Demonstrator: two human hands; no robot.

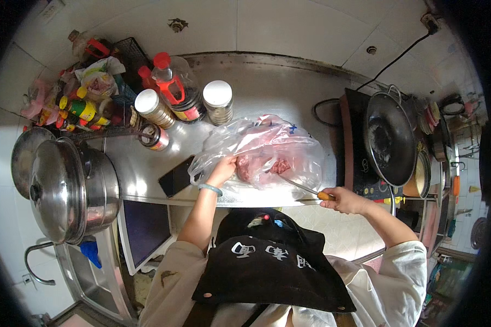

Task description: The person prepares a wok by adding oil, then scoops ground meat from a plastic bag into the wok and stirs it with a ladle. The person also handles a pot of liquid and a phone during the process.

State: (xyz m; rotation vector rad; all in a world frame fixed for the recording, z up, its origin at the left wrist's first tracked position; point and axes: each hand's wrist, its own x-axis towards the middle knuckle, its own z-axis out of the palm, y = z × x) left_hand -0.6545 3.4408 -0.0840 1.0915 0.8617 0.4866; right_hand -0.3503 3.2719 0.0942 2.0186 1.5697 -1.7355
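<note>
A clear plastic bag [262, 139] lies on the steel counter in front of me, with pink raw ground meat [245, 165] inside. My left hand [225, 168], below a pale bangle, grips the bag's left edge beside the meat. In my right hand [343, 199] is the wooden handle of a metal utensil [300, 185]. Its thin shaft reaches into the bag, and its far end is at a lump of meat [280, 166]; the end's shape is hidden. A black smartphone [176, 177] lies left of the bag, close to my left forearm.
Behind the bag stand a white-lidded jar [217, 100], another jar [153, 108] and a large red-capped bottle [180, 90]. A wok [390, 139] rests on an induction cooker [354, 163] at right. At left are a lidded steel pot [61, 190] and crowded condiment bottles [82, 109].
</note>
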